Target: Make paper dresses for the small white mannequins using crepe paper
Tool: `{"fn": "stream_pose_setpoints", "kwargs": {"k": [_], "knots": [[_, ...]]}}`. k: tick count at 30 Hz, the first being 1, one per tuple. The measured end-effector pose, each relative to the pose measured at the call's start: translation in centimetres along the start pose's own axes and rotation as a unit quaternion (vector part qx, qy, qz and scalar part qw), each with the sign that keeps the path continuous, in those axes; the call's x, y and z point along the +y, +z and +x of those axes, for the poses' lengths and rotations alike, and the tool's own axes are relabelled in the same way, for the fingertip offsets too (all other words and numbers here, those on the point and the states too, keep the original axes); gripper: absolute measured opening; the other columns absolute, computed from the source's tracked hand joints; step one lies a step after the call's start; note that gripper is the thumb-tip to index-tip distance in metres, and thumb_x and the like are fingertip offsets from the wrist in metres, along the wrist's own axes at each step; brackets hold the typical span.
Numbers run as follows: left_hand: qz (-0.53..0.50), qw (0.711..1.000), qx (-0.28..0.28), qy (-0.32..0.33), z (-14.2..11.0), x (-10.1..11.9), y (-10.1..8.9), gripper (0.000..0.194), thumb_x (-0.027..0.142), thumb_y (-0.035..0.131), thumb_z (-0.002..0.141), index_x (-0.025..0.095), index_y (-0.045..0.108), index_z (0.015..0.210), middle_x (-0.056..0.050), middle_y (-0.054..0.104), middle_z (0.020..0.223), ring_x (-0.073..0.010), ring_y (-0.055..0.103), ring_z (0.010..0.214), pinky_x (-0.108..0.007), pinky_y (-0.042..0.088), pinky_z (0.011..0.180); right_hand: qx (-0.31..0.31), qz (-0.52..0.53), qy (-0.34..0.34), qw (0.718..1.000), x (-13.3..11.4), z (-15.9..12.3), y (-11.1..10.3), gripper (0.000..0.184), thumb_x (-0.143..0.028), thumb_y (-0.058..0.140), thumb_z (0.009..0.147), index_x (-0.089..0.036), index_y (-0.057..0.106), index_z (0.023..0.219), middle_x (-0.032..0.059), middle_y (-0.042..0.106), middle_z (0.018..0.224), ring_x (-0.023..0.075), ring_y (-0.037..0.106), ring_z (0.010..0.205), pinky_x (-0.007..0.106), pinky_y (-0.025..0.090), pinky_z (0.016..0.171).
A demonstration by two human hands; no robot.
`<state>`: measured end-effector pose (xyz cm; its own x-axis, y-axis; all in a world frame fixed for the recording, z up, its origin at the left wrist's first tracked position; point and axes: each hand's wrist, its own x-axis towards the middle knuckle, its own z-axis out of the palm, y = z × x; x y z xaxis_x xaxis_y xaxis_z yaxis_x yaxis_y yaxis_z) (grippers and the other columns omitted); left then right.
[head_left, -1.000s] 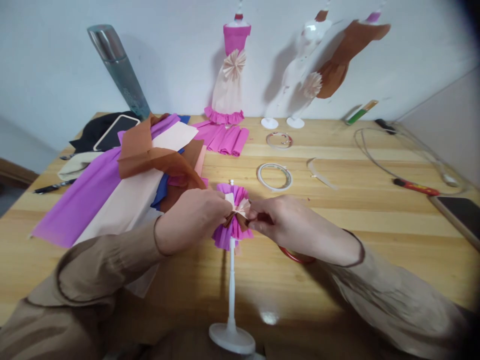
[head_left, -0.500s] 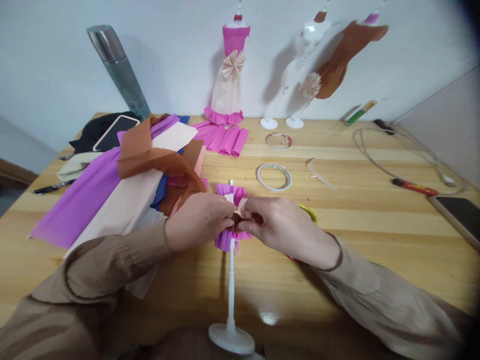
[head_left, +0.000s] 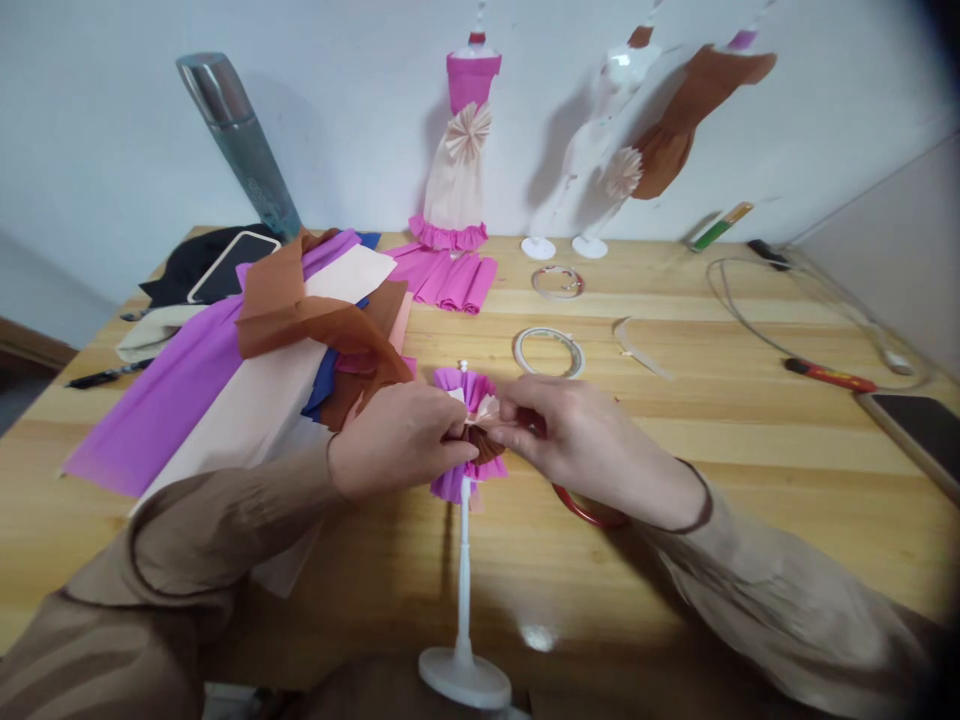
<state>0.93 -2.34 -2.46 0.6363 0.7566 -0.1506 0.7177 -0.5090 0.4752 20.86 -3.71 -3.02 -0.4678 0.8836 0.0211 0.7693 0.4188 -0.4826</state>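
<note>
At the middle front, a small white mannequin stand points its round base toward me. Ruffled pink and purple crepe paper surrounds its upper part. Over the ruffle sits a pleated paper bow in cream and brown, gathered at its centre. My left hand pinches the bow's left side, thumb against forefinger. On the opposite side, my right hand pinches the right edge of the pleats. Fingers of both hands cover part of the bow.
Crepe paper sheets are heaped at left beside a phone and a bottle. Dressed mannequins stand along the wall. A tape roll, cable, red pen-like tool and another phone lie rightward.
My right hand moved in toward the bow's centre, then back out to the right, and the brown pleats now show more widely. My left hand shifted slightly right.
</note>
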Motion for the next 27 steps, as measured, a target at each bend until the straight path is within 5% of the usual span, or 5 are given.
{"fn": "stream_pose_setpoints", "kwargs": {"k": [6,10,17,22,27], "knots": [[0.001,1.0,-0.01,-0.014,0.1,0.3,0.0,0.027,0.023,0.051,0.082,0.015,0.05,0.056,0.0,0.052,0.057,-0.0103,0.039,0.055,-0.027,0.022,0.055,-0.003,0.038,-0.009,0.999,0.6,0.0,-0.4,0.014,-0.026,0.064,0.08,-0.019,0.057,0.091,0.0014,0.061,0.074,0.0146,0.054,0.061,0.026,0.037,0.058],[-0.035,0.999,-0.025,-0.021,0.1,0.3,-0.6,0.027,0.019,0.05,0.082,0.014,0.053,0.056,0.0,0.053,0.056,-0.0092,0.042,0.054,-0.024,0.025,0.054,-0.018,0.144,0.017,0.989,1.1,0.3,0.6,0.01,-0.021,0.065,0.076,-0.021,0.056,0.08,-0.0011,0.061,0.067,0.014,0.055,0.059,0.026,0.039,0.055],[-0.186,0.98,0.064,-0.022,-0.9,0.7,-2.3,0.028,0.019,0.052,0.083,0.013,0.056,0.056,0.003,0.047,0.05,-0.0064,0.04,0.05,-0.02,0.029,0.05,0.105,0.385,0.045,0.916,0.3,0.2,0.2,0.019,-0.034,0.069,0.079,-0.02,0.057,0.073,0.0032,0.065,0.068,0.0159,0.06,0.061,0.03,0.048,0.058],[-0.336,0.916,0.217,-0.029,-1.7,1.8,-2.2,0.02,0.027,0.059,0.082,0.013,0.062,0.069,0.003,0.054,0.058,-0.0061,0.043,0.052,-0.018,0.033,0.048,0.271,0.415,0.022,0.868,-0.6,0.1,-0.4,0.021,-0.033,0.077,0.074,-0.019,0.061,0.072,-0.0024,0.058,0.06,0.0097,0.05,0.05,0.024,0.042,0.048],[-0.602,0.782,0.132,-0.089,-0.9,1.8,-0.9,0.024,0.035,0.068,0.079,0.014,0.058,0.075,0.005,0.05,0.049,-0.0041,0.04,0.041,-0.016,0.027,0.04,0.328,0.479,0.035,0.814,-1.1,0.1,0.1,0.021,-0.032,0.079,0.072,-0.021,0.062,0.074,-0.0039,0.056,0.056,0.0085,0.049,0.048,0.021,0.04,0.044]]}}
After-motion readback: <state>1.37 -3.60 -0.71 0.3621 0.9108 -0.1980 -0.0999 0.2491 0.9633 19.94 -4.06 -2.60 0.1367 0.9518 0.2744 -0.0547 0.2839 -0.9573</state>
